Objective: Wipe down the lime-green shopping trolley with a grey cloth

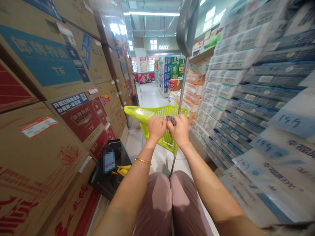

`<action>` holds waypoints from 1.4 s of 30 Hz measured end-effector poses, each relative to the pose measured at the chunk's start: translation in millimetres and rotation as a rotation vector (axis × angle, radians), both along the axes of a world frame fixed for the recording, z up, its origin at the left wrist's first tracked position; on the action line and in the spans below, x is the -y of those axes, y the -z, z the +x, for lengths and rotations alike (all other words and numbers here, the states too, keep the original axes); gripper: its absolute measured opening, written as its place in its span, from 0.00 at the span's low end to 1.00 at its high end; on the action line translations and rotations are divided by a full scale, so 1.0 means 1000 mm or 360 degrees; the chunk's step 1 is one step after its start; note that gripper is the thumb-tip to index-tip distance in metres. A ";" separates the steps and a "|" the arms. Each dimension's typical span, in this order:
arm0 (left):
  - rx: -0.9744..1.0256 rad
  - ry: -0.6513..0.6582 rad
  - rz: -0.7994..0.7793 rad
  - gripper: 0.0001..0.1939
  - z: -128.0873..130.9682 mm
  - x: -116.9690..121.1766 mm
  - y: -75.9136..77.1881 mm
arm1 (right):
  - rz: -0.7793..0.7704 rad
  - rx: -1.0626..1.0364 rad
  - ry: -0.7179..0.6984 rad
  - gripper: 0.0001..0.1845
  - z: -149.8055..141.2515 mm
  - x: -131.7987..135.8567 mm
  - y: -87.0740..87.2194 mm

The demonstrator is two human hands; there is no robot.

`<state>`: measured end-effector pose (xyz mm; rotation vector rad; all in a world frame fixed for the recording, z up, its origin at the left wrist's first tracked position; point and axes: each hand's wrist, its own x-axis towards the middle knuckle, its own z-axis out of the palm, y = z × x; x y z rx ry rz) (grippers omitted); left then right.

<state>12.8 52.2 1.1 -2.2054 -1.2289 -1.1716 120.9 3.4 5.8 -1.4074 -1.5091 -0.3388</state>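
Observation:
My left hand (157, 127) and my right hand (179, 130) are close together in front of my knees, fingers closed. Between them is a small dark, crumpled thing (171, 120); both hands pinch it, and its kind is not clear. Just beyond my hands stands a lime-green shopping basket (134, 111) with perforated walls. My forearms and hands cover part of it. A long grey pull handle (183, 85) rises beside the basket, its dark loop grip (187, 29) high up near the top of the view. Neither hand grips this handle.
Stacked cardboard cartons (81, 114) wall the left side. A black bag (110, 177) with a yellow part sits against them. On the right rise piles of wrapped tissue packs (221, 82) and larger packages (278, 170). A tiled aisle (152, 93) runs ahead towards shelves of goods (169, 72).

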 end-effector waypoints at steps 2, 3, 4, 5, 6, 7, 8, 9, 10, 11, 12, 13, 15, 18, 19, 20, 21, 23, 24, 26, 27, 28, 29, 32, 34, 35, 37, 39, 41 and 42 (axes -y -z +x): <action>-0.0002 0.0013 0.0031 0.21 0.001 -0.002 0.001 | 0.0025 -0.0040 -0.0026 0.12 0.006 -0.004 0.001; 0.0005 0.0020 0.0045 0.21 0.002 -0.003 0.001 | 0.0033 -0.0071 -0.0047 0.12 0.010 -0.006 0.001; 0.0015 0.0026 0.0057 0.21 0.002 -0.004 0.001 | 0.0037 -0.0107 -0.0068 0.11 0.014 -0.007 0.002; 0.0026 0.0032 0.0065 0.20 0.003 -0.004 0.001 | 0.0035 -0.0150 -0.0087 0.12 0.018 -0.009 0.002; 0.0036 0.0036 0.0068 0.20 0.004 -0.004 0.001 | 0.0030 -0.0199 -0.0094 0.12 0.023 -0.011 0.003; 0.0045 0.0038 0.0070 0.20 0.004 -0.004 0.001 | 0.0021 -0.0249 -0.0094 0.12 0.027 -0.013 0.004; 0.0053 0.0039 0.0072 0.19 0.004 -0.003 0.001 | 0.0012 -0.0302 -0.0083 0.12 0.032 -0.014 0.006; 0.0058 0.0036 0.0075 0.19 0.004 -0.003 0.000 | 0.0002 -0.0350 -0.0066 0.13 0.035 -0.016 0.007; 0.0060 0.0032 0.0078 0.19 0.004 -0.002 -0.001 | -0.0004 -0.0388 -0.0047 0.13 0.037 -0.017 0.008; 0.0064 0.0024 0.0081 0.18 0.003 -0.002 -0.001 | -0.0004 -0.0415 -0.0033 0.12 0.038 -0.018 0.010; 0.0066 0.0017 0.0084 0.18 0.003 -0.002 -0.002 | 0.0005 -0.0431 -0.0026 0.12 0.037 -0.017 0.010; 0.0067 0.0012 0.0084 0.18 0.002 -0.002 -0.002 | 0.0019 -0.0436 -0.0023 0.11 0.034 -0.017 0.011; 0.0072 0.0007 0.0080 0.18 0.000 -0.003 -0.002 | 0.0063 -0.0419 -0.0023 0.10 0.023 -0.013 0.010; 0.0082 0.0028 0.0079 0.18 -0.005 -0.005 0.000 | 0.0140 -0.0348 -0.0064 0.10 0.002 -0.004 0.007; 0.0088 0.0036 0.0078 0.18 -0.006 -0.006 0.001 | 0.0171 -0.0311 -0.0087 0.10 -0.005 -0.002 0.007; 0.0091 0.0047 0.0074 0.19 -0.008 -0.007 0.001 | 0.0204 -0.0272 -0.0109 0.09 -0.011 0.000 0.007; 0.0094 0.0057 0.0068 0.19 -0.009 -0.007 0.002 | 0.0239 -0.0236 -0.0125 0.09 -0.016 0.002 0.008; 0.0097 0.0074 0.0056 0.20 -0.012 -0.009 0.003 | 0.0304 -0.0184 -0.0129 0.09 -0.023 0.002 0.011; 0.0095 0.0084 0.0054 0.20 -0.013 -0.010 0.003 | 0.0325 -0.0171 -0.0119 0.10 -0.025 0.002 0.013; 0.0088 0.0109 0.0061 0.20 -0.015 -0.012 0.003 | 0.0334 -0.0158 -0.0098 0.10 -0.024 -0.002 0.015; 0.0083 0.0120 0.0066 0.21 -0.016 -0.013 0.003 | 0.0317 -0.0155 -0.0097 0.10 -0.022 -0.004 0.014; 0.0077 0.0129 0.0070 0.21 -0.016 -0.014 0.002 | 0.0289 -0.0156 -0.0104 0.09 -0.019 -0.006 0.013; 0.0074 0.0136 0.0071 0.21 -0.016 -0.015 0.002 | 0.0253 -0.0165 -0.0115 0.09 -0.016 -0.007 0.012; 0.0086 0.0154 0.0065 0.20 -0.015 -0.017 0.001 | 0.0136 -0.0221 -0.0155 0.10 -0.006 -0.012 0.006; 0.0103 0.0169 0.0052 0.19 -0.014 -0.017 -0.001 | 0.0079 -0.0266 -0.0172 0.11 0.003 -0.014 0.004; 0.0110 0.0177 0.0043 0.19 -0.013 -0.017 -0.001 | 0.0058 -0.0288 -0.0174 0.12 0.008 -0.016 0.004; 0.0125 0.0185 0.0023 0.19 -0.011 -0.017 -0.002 | 0.0030 -0.0333 -0.0159 0.13 0.018 -0.019 0.006; 0.0139 0.0190 0.0014 0.18 -0.010 -0.016 -0.003 | 0.0026 -0.0379 -0.0131 0.13 0.026 -0.022 0.009; 0.0157 0.0184 0.0018 0.18 -0.009 -0.016 -0.003 | 0.0048 -0.0421 -0.0094 0.12 0.029 -0.022 0.012; 0.0165 0.0179 0.0023 0.18 -0.009 -0.016 -0.003 | 0.0061 -0.0433 -0.0076 0.12 0.028 -0.021 0.013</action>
